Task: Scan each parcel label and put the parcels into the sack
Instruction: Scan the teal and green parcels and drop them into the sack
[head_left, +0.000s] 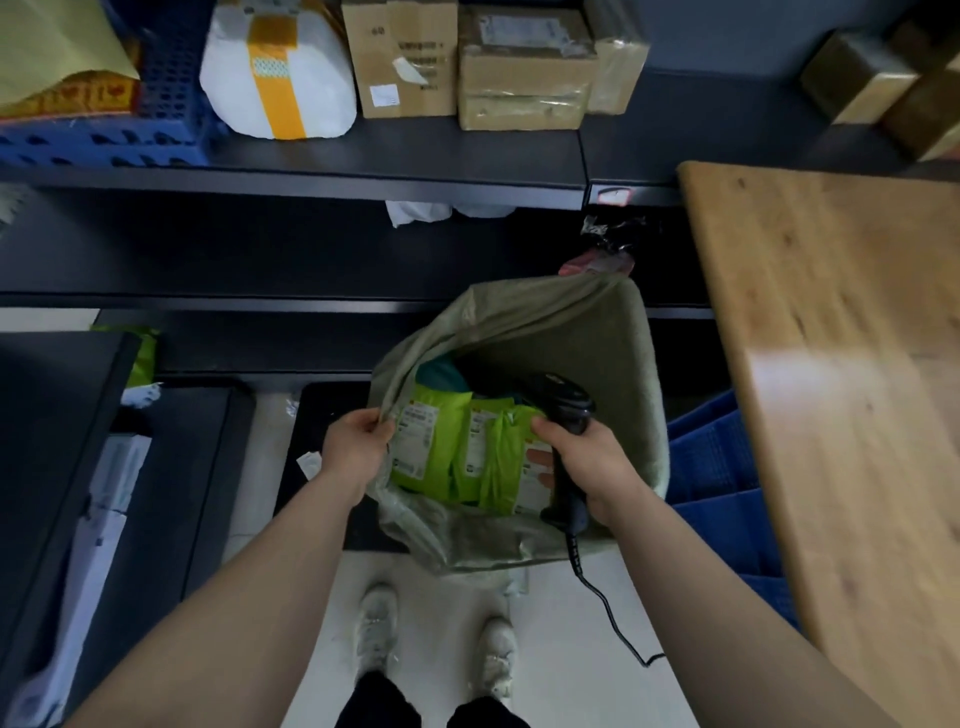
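Dark metal shelves (322, 174) fill the back of the room, and on the upper one stand cardboard boxes (400, 57), a white parcel (317, 78) bound with yellow tape and a blue crate (171, 104). At the right side is a wooden counter (857, 364). Between the shelves and the person, just beside the counter's near corner, an olive-green sack (571, 332) stands on the floor (561, 649) with its mouth wide open. Inside it lie several green parcels (441, 441) with white labels turned upward, close together and partly overlapping; something dark teal shows behind them, deeper in the sack. The left hand (356, 447) pinches the left rim of the sack between thumb and curled fingers and holds it open. The right hand (597, 467) is closed around the handle of a black scanner (569, 410), whose head points down into the sack, above the parcels. The thumb of this hand touches the edge of the rightmost green parcel; I cannot tell if it also holds that parcel. A black cable (608, 608) hangs from the scanner's handle down to the floor. Below, between the two forearms, white shoes (379, 629) stand on the pale floor.
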